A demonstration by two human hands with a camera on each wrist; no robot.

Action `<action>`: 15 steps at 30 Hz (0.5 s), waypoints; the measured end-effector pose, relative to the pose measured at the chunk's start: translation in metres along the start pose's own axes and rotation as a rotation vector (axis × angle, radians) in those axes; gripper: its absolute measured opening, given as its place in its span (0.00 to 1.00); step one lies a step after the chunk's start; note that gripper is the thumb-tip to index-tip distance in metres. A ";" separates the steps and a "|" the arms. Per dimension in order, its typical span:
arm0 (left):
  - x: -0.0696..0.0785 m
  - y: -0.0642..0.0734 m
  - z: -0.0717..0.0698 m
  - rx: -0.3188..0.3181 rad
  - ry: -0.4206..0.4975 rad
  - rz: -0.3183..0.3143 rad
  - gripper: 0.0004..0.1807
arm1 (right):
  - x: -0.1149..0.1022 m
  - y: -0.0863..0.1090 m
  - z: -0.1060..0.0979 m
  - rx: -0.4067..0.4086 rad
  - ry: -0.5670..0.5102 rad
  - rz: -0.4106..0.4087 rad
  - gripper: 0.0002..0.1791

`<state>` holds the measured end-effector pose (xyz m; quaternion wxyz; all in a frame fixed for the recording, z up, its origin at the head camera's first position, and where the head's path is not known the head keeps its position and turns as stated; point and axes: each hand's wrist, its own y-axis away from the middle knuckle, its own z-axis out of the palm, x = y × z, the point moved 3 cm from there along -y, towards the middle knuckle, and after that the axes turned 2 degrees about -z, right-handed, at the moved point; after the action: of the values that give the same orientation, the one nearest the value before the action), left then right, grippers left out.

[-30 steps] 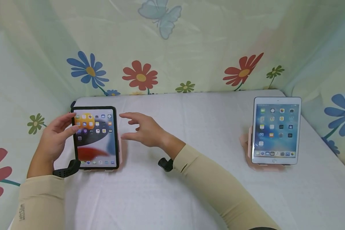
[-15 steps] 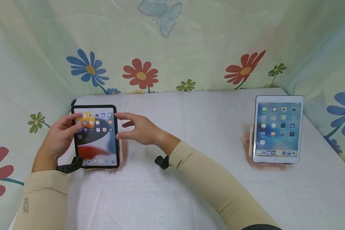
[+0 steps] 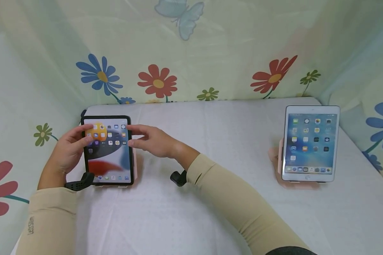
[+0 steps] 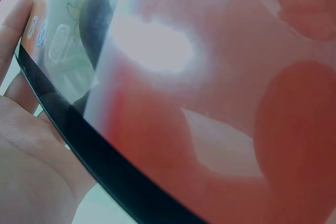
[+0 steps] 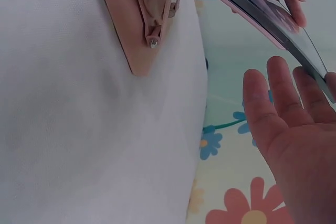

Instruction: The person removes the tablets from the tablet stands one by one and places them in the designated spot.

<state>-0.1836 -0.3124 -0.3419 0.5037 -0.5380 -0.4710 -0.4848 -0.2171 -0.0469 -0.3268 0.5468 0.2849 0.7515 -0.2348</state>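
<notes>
A black-framed tablet (image 3: 108, 156) stands propped on a pink stand (image 5: 121, 19), its screen lit with app icons. My left hand (image 3: 67, 150) grips its left side, thumb and index finger over the screen; in the left wrist view other fingers (image 4: 23, 90) lie behind the black edge. At the upper right edge is my right hand (image 3: 157, 140), with thumb and index fingertips over the frame. The right wrist view shows more of its fingers (image 5: 283, 93) at the back of the tablet, so the edge sits between them.
A white tablet (image 3: 311, 145) with a lit screen leans on another pink stand (image 3: 276, 163) at the right of the white-covered table (image 3: 210, 198). A flowered curtain (image 3: 223, 53) hangs behind and along both sides.
My right hand has moved left, from a gap beside the black-framed tablet to its right edge. My left thumb and index finger have slid slightly further over the screen.
</notes>
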 end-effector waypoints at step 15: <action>0.008 0.000 -0.002 0.011 -0.053 -0.056 0.18 | -0.001 -0.001 -0.002 0.000 -0.114 0.027 0.33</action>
<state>-0.1829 -0.3146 -0.3334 0.4801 -0.5346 -0.5015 -0.4818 -0.2186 -0.0462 -0.3251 0.5918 0.2811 0.7153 -0.2432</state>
